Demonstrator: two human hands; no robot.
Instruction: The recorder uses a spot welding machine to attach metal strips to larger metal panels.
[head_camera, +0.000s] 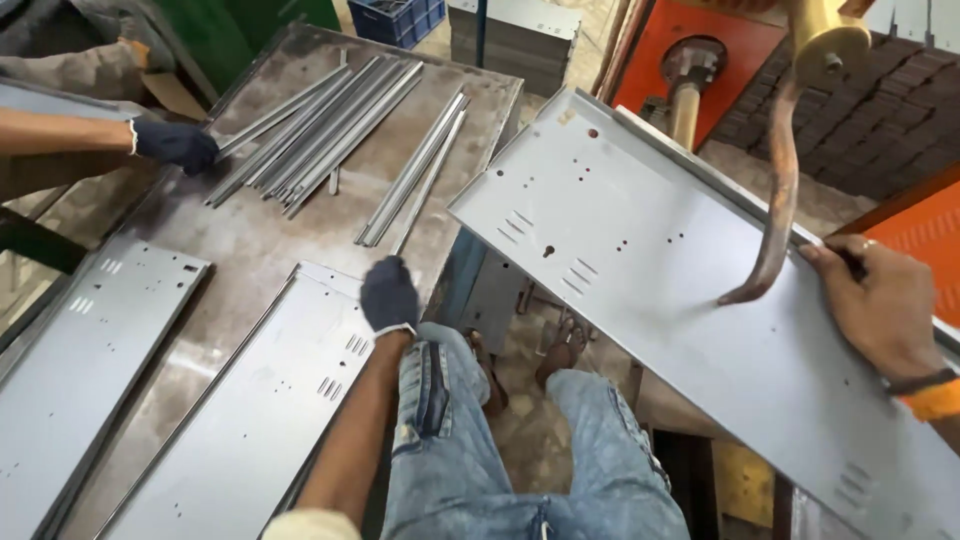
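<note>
On the worn steel table (250, 240) in front of the person, the left hand (388, 293), in a dark glove, rested at the upper corner of a flat grey metal panel (250, 420). Its fingers were curled down over the near end of a thin metal strip (425, 200), but it was not possible to tell if they really gripped it. The strip lay beside another one of the same kind and pointed away from the person.

The bare right hand (880, 300) was on the far edge of a large perforated sheet (650, 270), which lay tilted to the right of the table, over the knees in blue jeans (520, 450). Its fingers were closed around the folded rim of the sheet, thumb on top. A curved rusty-brown arm (775, 200) of the machine came down from a yellow fitting (830, 45), and its tip touched the sheet surface just beside this hand.

At the far left of the table, another person's gloved hand (175, 145) held one end of a bundle of long metal strips (315, 130). A second grey panel (80, 350) lay at the left edge of the table, beside the first one.
</note>
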